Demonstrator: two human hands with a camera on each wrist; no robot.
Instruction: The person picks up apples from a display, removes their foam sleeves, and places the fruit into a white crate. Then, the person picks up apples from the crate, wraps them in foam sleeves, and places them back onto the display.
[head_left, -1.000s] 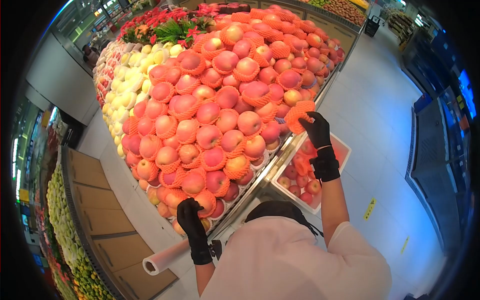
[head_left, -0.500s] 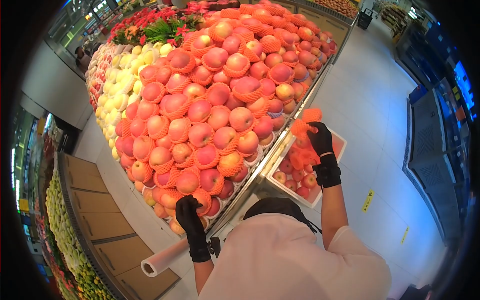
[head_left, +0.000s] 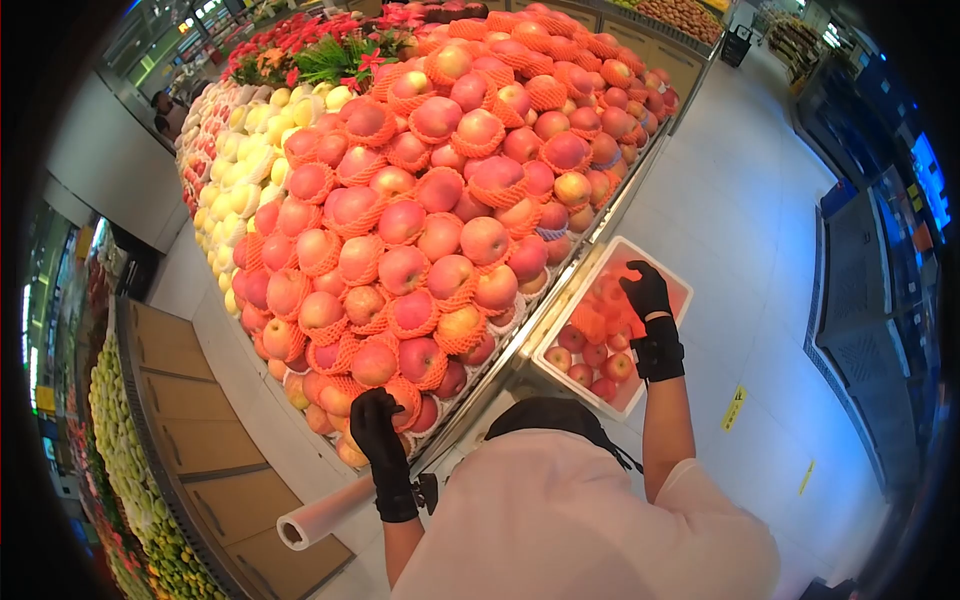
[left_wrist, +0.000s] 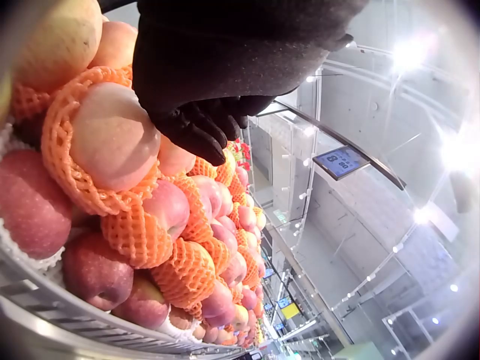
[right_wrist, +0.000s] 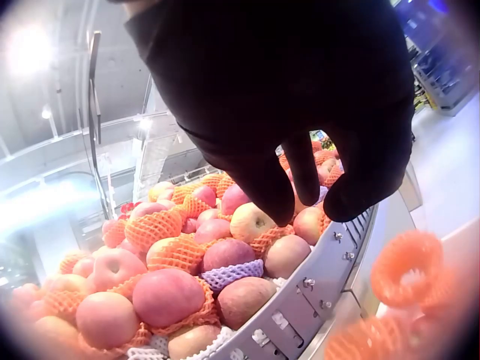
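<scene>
Apples [head_left: 402, 268], most of them in orange foam nets, fill a sloped display. At its front corner my black-gloved left hand [head_left: 377, 428] rests by an apple in a net [left_wrist: 115, 135]; its fingers are loosely bent and grip nothing. My gloved right hand [head_left: 648, 290] hangs over a white foam box [head_left: 627, 408] beside the display, thumb and fingers apart with nothing between them. Inside the box, an orange foam net [head_left: 588, 322] lies by several bare apples [head_left: 594, 354]. A ring-shaped net [right_wrist: 407, 268] shows below the hand in the right wrist view.
A metal rail [head_left: 560, 290] edges the display on the box's side. Pale yellow fruit [head_left: 250, 165] and red flowers [head_left: 290, 45] stand farther back. A plastic-bag roll [head_left: 320, 515] sticks out near my left wrist. Aisle floor [head_left: 730, 220] runs along the right.
My right hand has moved from the display's edge to over the box and let go of the orange foam net, which has dropped inside. The left hand has stayed by the front apples.
</scene>
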